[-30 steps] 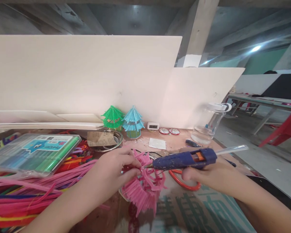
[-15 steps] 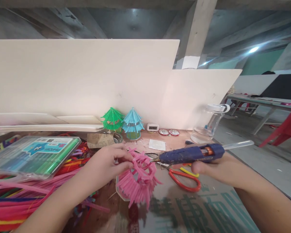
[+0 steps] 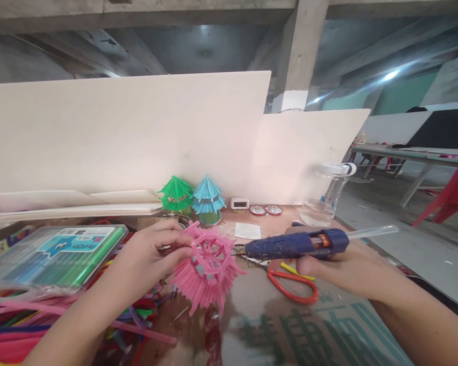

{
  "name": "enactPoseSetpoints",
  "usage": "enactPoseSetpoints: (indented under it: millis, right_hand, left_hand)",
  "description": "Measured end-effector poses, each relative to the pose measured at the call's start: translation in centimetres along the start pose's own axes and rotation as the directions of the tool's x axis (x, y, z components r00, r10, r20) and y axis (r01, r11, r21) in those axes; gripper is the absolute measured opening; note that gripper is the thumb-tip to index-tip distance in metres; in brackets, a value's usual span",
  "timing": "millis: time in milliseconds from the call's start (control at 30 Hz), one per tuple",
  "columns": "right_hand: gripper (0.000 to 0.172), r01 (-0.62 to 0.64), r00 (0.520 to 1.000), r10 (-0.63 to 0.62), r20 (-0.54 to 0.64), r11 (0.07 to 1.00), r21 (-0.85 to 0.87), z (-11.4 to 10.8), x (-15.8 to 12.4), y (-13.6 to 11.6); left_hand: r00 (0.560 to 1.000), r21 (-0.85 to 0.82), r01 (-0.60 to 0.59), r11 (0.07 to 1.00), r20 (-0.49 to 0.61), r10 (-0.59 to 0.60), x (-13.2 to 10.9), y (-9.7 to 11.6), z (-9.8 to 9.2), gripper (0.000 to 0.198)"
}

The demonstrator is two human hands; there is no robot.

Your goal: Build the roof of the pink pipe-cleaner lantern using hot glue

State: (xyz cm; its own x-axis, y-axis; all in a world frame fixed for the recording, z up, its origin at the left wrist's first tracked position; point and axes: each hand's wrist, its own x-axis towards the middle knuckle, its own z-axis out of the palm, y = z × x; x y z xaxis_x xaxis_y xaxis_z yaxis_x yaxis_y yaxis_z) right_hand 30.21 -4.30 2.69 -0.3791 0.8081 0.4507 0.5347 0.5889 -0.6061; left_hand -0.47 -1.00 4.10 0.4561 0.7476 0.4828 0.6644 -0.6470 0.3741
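My left forearm reaches forward and inward from the near left, over loose strips [image 3: 148,333], with the back of my left hand [image 3: 156,254] turned up and its fingers pointing right. The grip there is a pinch: thumb and curled fingers are closed on the left edge of the pink model [image 3: 209,290], which is in front of me, between my hands, tilted so that its fringe fans out toward me and its open, ringed top shows. Whether its base rests on the tabletop [image 3: 280,224] or hangs just above, I cannot tell. My right forearm comes in from the near right, slanting forward and left, and the right hand [image 3: 336,267] has its grip clamped around the glue gun [image 3: 290,245], thumb low on the near side, the other fingers mostly hidden behind it. I hold the gun nearly level, nozzle pointing left at the pink model, a clear glue stick [image 3: 374,232] jutting from its rear. The nozzle tip is right at the model's right side; I cannot tell if they touch. Below the gun lie red-handled scissors [image 3: 293,290], over a sheet [image 3: 259,300] with green lettering. Farther back, a green model [image 3: 176,194] and a blue model [image 3: 208,201] stand side by side.
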Motion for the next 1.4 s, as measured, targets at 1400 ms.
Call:
enactPoseSetpoints:
  millis: [1400]
  right_hand:
    - [0.023, -0.107, 0.994, 0.105, 0.023, 0.989, 0.105, 0.86, 0.55, -0.54]
  left_hand:
    - [0.999, 0.029, -0.025, 0.999, -0.029, 0.026, -0.16, 0.57, -0.75, 0.020]
